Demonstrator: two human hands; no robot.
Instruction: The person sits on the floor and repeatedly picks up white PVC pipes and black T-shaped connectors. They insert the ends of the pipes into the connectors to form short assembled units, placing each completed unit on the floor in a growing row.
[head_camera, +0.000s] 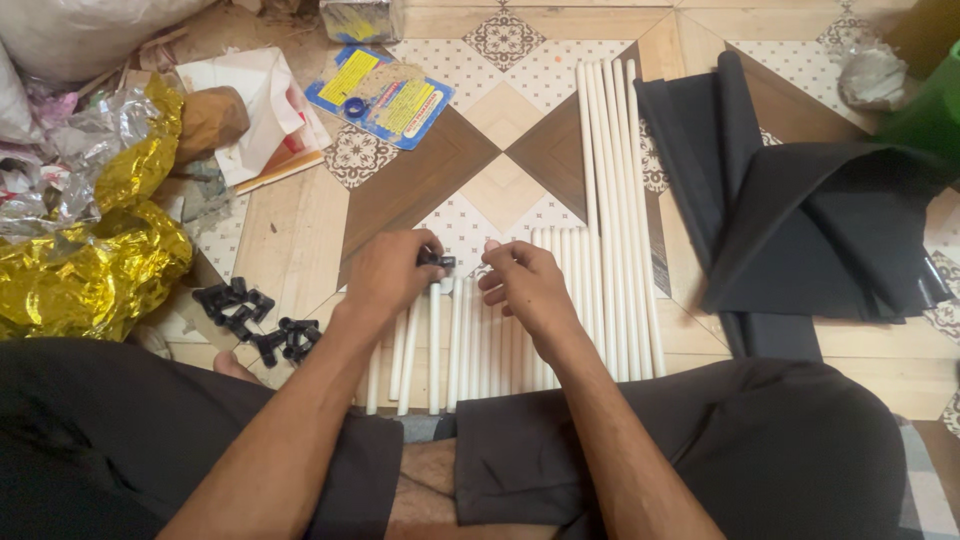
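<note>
A small black plastic connector (436, 261) is pinched in our left hand (390, 275) at the end of a thin white plastic tube (434, 340) lying on the patterned floor (300, 240), our right hand (525, 285) loosely curled, empty, steadying neighbouring tubes.

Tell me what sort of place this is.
Probably a home floor used as a makeshift assembly spot: patterned floor tiles, white tubes laid out in rows, loose black connectors, and crumpled gold foil wrapping piled beside the seated person.

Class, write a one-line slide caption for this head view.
Left hand holds a black connector at white tubes; right hand rests on them.
</note>
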